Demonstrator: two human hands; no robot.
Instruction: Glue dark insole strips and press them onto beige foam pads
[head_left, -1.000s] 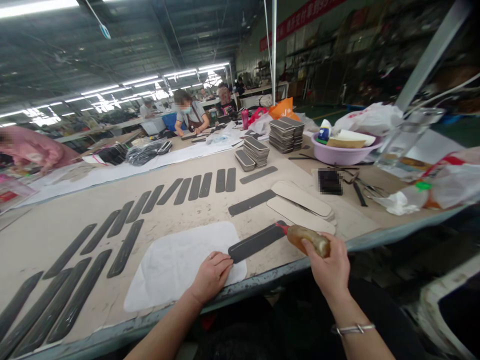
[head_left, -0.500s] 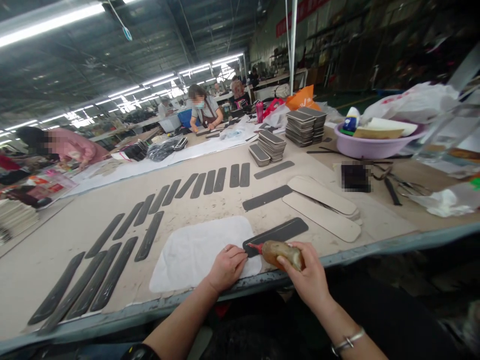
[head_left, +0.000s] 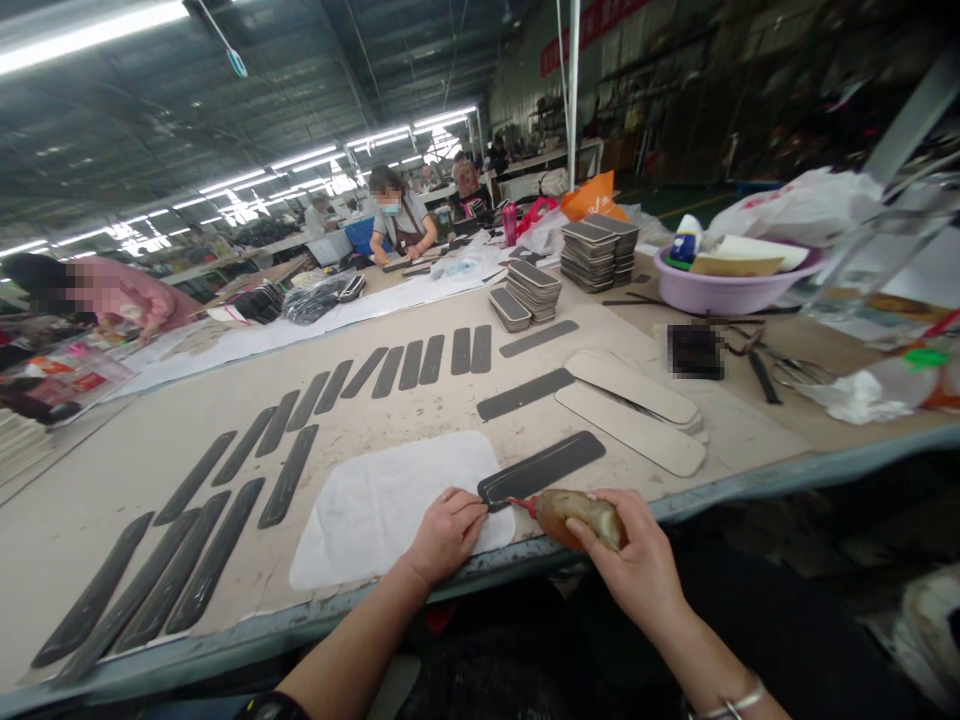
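In the head view, the left hand (head_left: 446, 535) rests at the near edge of the table (head_left: 225, 630), its fingers bent and bunched together, their tips pressing down on the left end of a dark strip (head_left: 551, 465) and pinning it there. That strip lies slantwise just in front of the person, its left end on a white cloth (head_left: 375, 505) and the rest on the bare board. The right hand (head_left: 637, 575) is wrapped tightly round a brownish squeeze bottle (head_left: 581, 515), thumb on top, with the red nozzle (head_left: 520, 502) touching the strip's near edge close to the left fingertips. Behind lie two pale strips (head_left: 637, 425), one more dark piece (head_left: 525, 393), rows of dark strips (head_left: 300, 440) running off to the left, stacked trays (head_left: 596, 255) and a purple basin (head_left: 724, 295); other people work at the far benches. As a judgement, the risks lie in the squeeze and the hold: too hard a press on the bottle could flood the edge and run onto the cloth or the fingers beside the nozzle, and since only one end is pinned, a sideways push from the nozzle could swing the free end off toward the table's lip.
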